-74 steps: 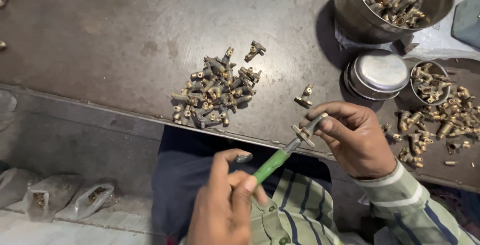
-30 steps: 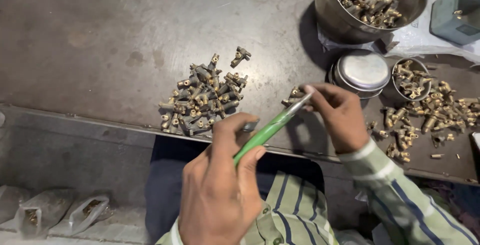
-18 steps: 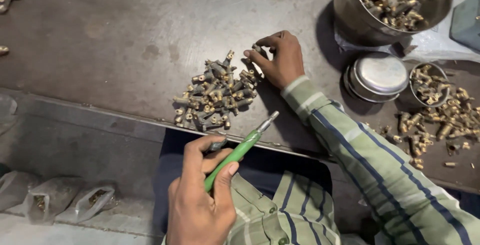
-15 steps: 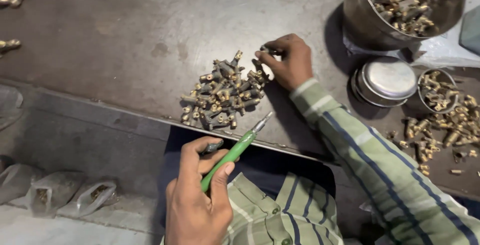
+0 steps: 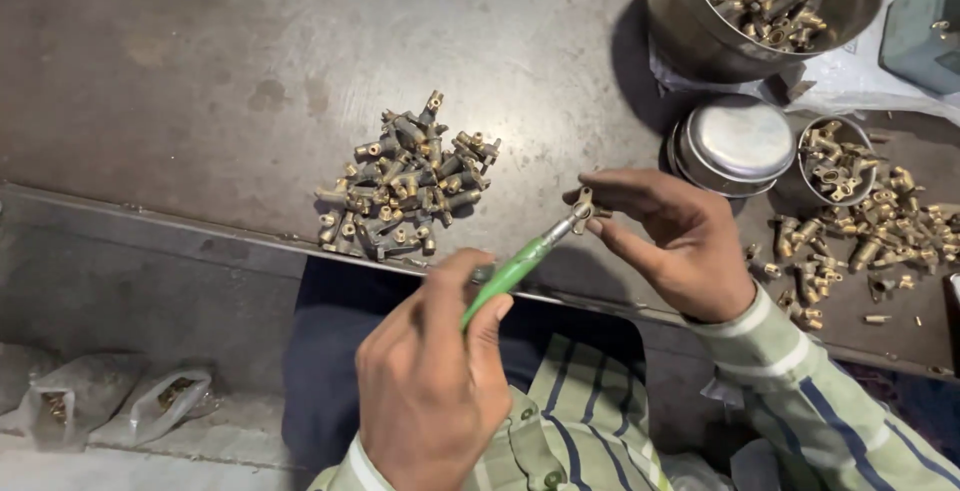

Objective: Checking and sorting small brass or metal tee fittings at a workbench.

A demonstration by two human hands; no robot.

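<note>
My left hand [image 5: 435, 391] grips a green-handled screwdriver [image 5: 510, 276] that points up and to the right. Its metal tip meets a small brass fitting [image 5: 582, 205] pinched between the thumb and fingers of my right hand [image 5: 670, 241]. Both hands hover over the near edge of the dark metal table [image 5: 200, 71]. A pile of brass fittings [image 5: 405, 186] lies on the table just left of the hands.
A large steel pot [image 5: 760, 11] full of brass parts stands at the back right. Beside it sit a lidded steel tin [image 5: 735, 146], a small cup of fittings [image 5: 835, 156] and loose fittings [image 5: 870, 241]. Plastic bags [image 5: 110, 406] lie on the floor at the lower left.
My right hand reached out to the pile, dropped a fitting there, then came back holding another fitting at the screwdriver's tip. The left hand kept hold of the screwdriver.
</note>
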